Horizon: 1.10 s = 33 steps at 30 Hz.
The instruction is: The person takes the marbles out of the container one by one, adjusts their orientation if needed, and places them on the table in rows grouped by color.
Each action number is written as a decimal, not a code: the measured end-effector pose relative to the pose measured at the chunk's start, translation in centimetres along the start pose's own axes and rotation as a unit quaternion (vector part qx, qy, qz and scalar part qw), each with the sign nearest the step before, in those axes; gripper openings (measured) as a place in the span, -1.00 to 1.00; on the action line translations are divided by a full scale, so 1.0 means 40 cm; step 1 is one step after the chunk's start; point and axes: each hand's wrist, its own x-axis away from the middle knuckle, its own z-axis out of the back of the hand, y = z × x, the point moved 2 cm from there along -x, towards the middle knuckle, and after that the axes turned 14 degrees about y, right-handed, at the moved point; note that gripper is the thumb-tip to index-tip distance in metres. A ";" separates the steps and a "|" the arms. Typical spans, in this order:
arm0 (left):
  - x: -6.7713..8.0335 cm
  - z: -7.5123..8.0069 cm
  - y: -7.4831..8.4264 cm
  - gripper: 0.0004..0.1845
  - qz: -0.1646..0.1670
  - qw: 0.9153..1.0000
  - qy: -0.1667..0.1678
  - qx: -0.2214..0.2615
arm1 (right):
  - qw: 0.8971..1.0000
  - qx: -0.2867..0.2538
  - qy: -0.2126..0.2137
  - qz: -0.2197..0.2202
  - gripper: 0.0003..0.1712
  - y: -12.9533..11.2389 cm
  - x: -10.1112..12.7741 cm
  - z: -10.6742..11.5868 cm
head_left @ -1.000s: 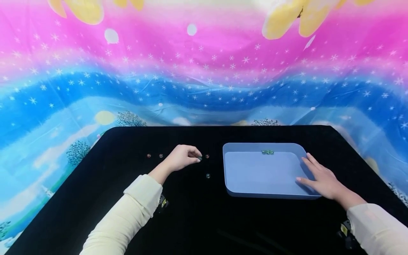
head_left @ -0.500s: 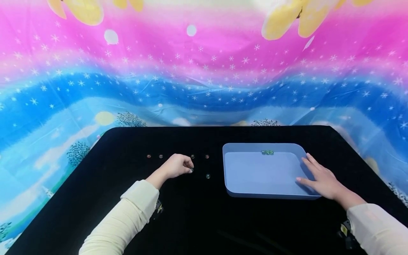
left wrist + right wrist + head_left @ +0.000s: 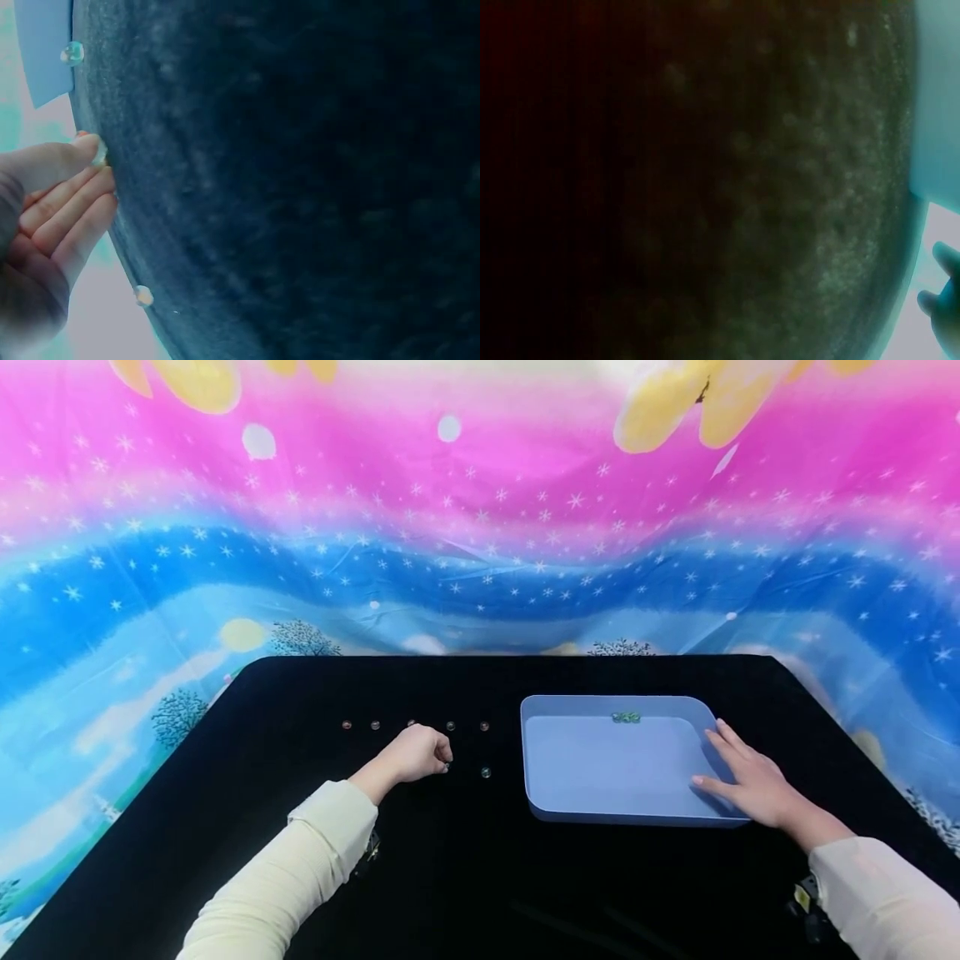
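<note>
On the black tabletop, my left hand [image 3: 442, 760] has its fingers curled and pinches a small glass marble [image 3: 447, 767] low against the cloth. The left wrist view shows that marble [image 3: 99, 154] at my fingertips. Beyond the hand lies a row of several marbles [image 3: 451, 725], and one more marble [image 3: 486, 772] sits just to its right. A light blue tray [image 3: 540, 752] stands to the right with a few green marbles [image 3: 626, 717] at its far wall. My right hand [image 3: 731, 764] lies flat on the tray's right rim, fingers straight.
A bright cloth with pink, blue and star patterns [image 3: 480, 527] hangs behind and around the table. The table's far edge [image 3: 510, 657] runs just past the tray. The right wrist view is mostly dark, with the tray [image 3: 937, 97] at its right edge.
My left hand drew back from the far row toward me and to the left, still pinching a marble. More marbles of the row came into sight. The right hand stayed put.
</note>
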 end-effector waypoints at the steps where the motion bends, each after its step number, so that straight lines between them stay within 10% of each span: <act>1: -0.003 0.001 0.002 -0.92 -0.006 1.000 -0.003 -0.005 | 1.000 -0.002 -0.001 0.000 -0.06 0.000 0.000 0.000; 21: -0.040 -0.003 0.021 -0.85 0.020 0.995 -0.070 -0.061 | 1.000 -0.006 -0.001 -0.003 -0.07 0.005 0.000 -0.008; 33: -0.017 0.005 -0.036 -0.73 0.089 0.985 -0.067 0.132 | 1.000 -0.006 -0.012 0.001 -0.07 0.005 -0.008 -0.004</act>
